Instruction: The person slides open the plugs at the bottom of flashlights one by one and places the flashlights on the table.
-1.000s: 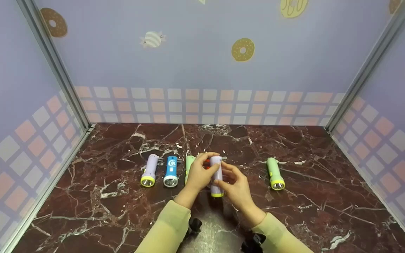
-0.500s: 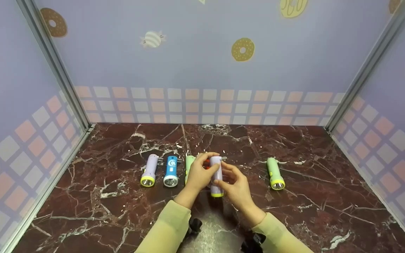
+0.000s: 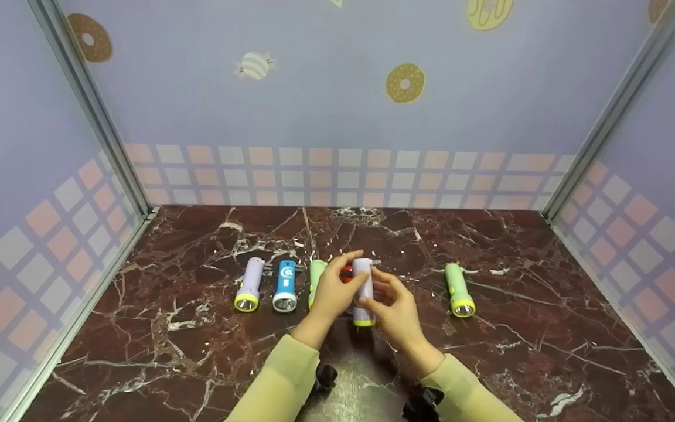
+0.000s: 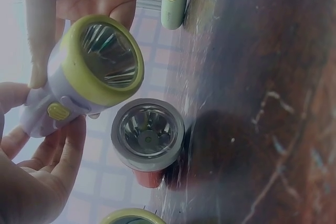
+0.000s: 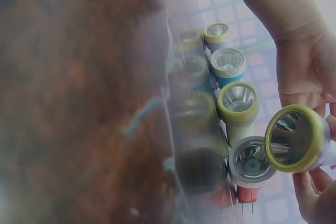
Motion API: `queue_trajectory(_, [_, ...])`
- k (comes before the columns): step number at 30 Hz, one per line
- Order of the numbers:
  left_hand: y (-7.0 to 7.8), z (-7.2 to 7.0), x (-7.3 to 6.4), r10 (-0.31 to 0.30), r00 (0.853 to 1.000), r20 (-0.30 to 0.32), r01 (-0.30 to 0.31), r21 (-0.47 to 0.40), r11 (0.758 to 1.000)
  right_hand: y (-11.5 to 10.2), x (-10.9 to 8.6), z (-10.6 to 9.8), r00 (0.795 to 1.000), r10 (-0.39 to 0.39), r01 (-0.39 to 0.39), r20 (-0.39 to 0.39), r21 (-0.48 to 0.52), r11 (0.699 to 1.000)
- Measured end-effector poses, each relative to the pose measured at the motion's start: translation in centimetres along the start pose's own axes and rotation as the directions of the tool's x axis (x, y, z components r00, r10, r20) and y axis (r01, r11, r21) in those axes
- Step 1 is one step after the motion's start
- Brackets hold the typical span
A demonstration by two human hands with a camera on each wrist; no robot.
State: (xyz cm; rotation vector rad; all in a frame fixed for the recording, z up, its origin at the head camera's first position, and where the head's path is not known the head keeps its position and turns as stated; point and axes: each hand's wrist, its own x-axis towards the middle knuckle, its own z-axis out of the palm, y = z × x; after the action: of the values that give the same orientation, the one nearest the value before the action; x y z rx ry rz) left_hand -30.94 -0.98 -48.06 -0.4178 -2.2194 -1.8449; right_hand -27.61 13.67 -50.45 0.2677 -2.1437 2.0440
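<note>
A purple flashlight [image 3: 363, 293] with a yellow rim is held by both hands above the table. My left hand [image 3: 333, 288] grips its upper end, fingers bent over it. The right hand [image 3: 399, 308] pinches the body from the other side, its thumb near the lower end. In the left wrist view the yellow switch [image 4: 58, 111] and the lens [image 4: 109, 55] face the camera. Behind the held one lies a red flashlight [image 5: 247, 194] with a grey rim, mostly hidden in the head view. A green flashlight [image 3: 316, 275] is partly covered by my left hand.
Farther left lie a blue flashlight [image 3: 285, 287] and another purple flashlight [image 3: 249, 284], lenses toward me. One green flashlight [image 3: 459, 290] lies apart on the right. All rest on a dark red marbled table [image 3: 197, 363], with patterned walls [image 3: 337, 117] on three sides.
Both hands and the held purple flashlight have shifted very slightly to the right and away from me. The flashlights on the table have stayed in place.
</note>
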Motion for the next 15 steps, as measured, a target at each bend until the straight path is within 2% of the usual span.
queue_trajectory(5, [0.17,0.1,-0.08,-0.044,0.999,0.007,0.044,-0.016,0.999,0.01,0.1,-0.03,1.0,0.0,0.0,-0.019,0.009,1.0])
queue_trajectory(9, [0.19,0.24,-0.19,-0.045,0.999,0.016,0.045,-0.009,0.999,0.06,0.23,-0.13,0.999,-0.002,0.002,-0.051,-0.003,1.0])
queue_trajectory(15, [0.36,0.5,-0.4,-0.049,0.996,0.068,0.049,0.008,0.999,0.08,0.55,-0.44,0.996,-0.023,0.021,-0.09,-0.021,1.0])
